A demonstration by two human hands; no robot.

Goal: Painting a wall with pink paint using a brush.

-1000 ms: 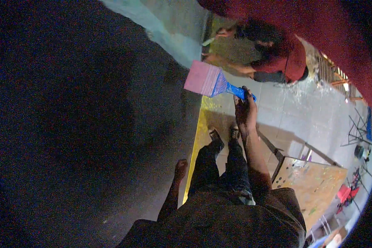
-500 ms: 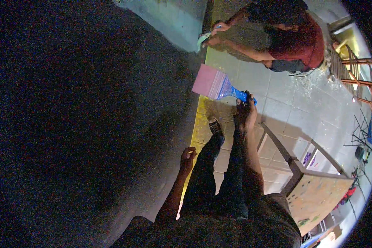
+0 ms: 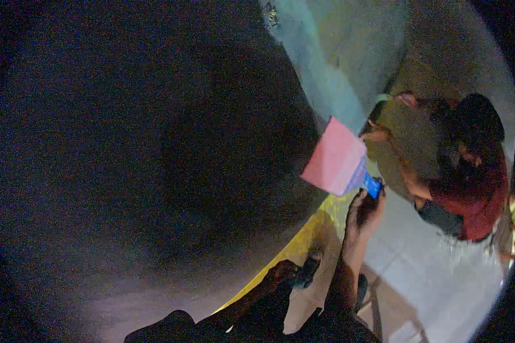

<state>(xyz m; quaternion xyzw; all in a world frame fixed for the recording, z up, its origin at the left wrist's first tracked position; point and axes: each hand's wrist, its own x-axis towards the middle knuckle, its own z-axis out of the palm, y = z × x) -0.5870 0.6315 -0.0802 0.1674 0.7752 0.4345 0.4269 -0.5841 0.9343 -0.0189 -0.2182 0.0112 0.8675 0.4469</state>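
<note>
My right hand [image 3: 366, 210] grips the blue handle of a broad flat tool [image 3: 335, 157] with a square pink head. Pale bands cross the head near the handle; I cannot tell whether it is a brush or a scraper. The head is raised in front of me, its outer edge toward the dark surface on the left. Lower and to the left, my left hand [image 3: 285, 270] hangs in shadow near my legs and shoe, away from the tool. Its fingers are too dark and blurred to read.
A large dark surface [image 3: 154, 171] fills the left side. Beyond the tool is a teal-painted wall [image 3: 337, 86]. A co-worker in a dark red shirt [image 3: 480, 200] crouches at the right, arms toward that wall. A yellow strip [image 3: 280, 251] edges the pale tiled floor [image 3: 429, 274].
The view has swung left and up, so the teal wall and the co-worker sit lower and farther right. The pink-headed tool stays in my right hand, its handle now seen shorter.
</note>
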